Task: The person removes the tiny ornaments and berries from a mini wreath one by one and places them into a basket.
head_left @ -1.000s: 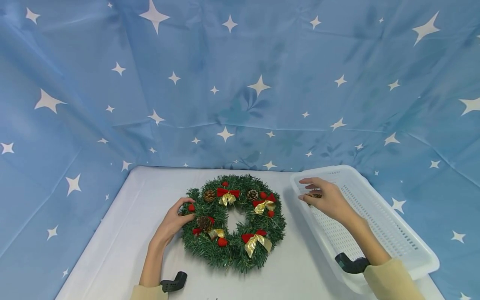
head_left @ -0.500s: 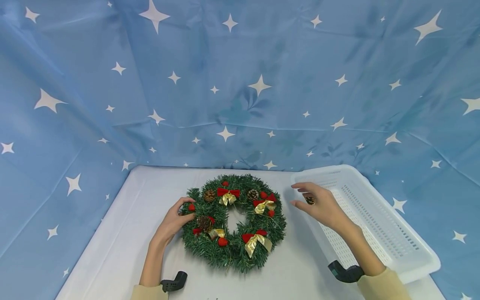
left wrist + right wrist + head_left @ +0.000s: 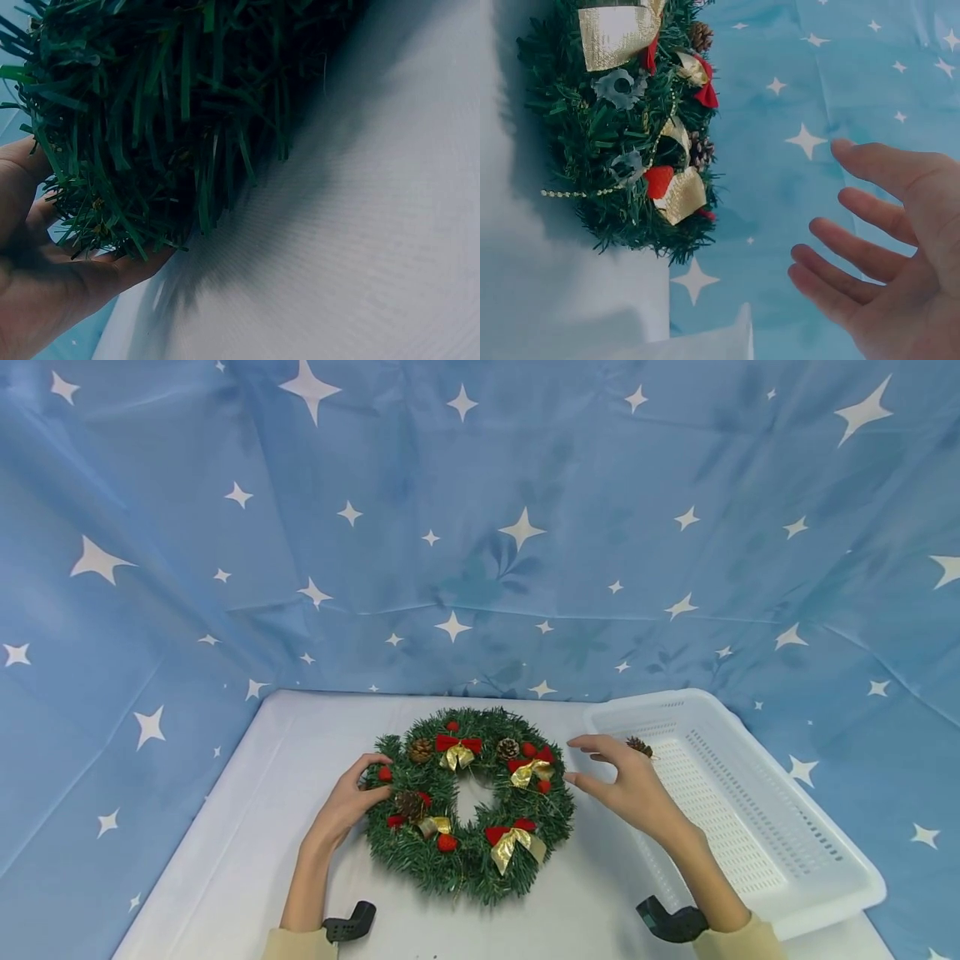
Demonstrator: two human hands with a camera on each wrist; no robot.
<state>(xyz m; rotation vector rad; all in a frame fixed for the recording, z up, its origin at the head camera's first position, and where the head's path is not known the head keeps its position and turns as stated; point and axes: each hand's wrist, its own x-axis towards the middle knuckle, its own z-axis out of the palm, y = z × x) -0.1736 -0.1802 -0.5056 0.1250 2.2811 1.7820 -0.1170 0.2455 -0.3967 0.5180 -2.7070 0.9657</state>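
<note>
A green Christmas wreath (image 3: pixel 471 877) with red and gold bows, pine cones and red berries lies on the table. My left hand (image 3: pixel 347 802) grips its left side; in the left wrist view, the fingers of that hand (image 3: pixel 52 277) curl round the green tinsel needles. Close to the wreath's right edge is my right hand (image 3: pixel 626 783), its fingers spread and holding nothing, as the right wrist view of the same hand (image 3: pixel 892 247) also shows. Just behind the right hand, a loose pine cone (image 3: pixel 639 746) shows at the near-left part of the white basket (image 3: pixel 825 827).
The basket has perforated walls and stands at the right of the white-covered table (image 3: pixel 247 827). A blue curtain with white stars (image 3: pixel 480 568) closes off the back and both sides. A string of gold beads (image 3: pixel 577 193) sticks out from the wreath.
My right hand has let go of the pine cone and moved left, from over the basket to the wreath's right edge. The left hand and the wreath have stayed in place.
</note>
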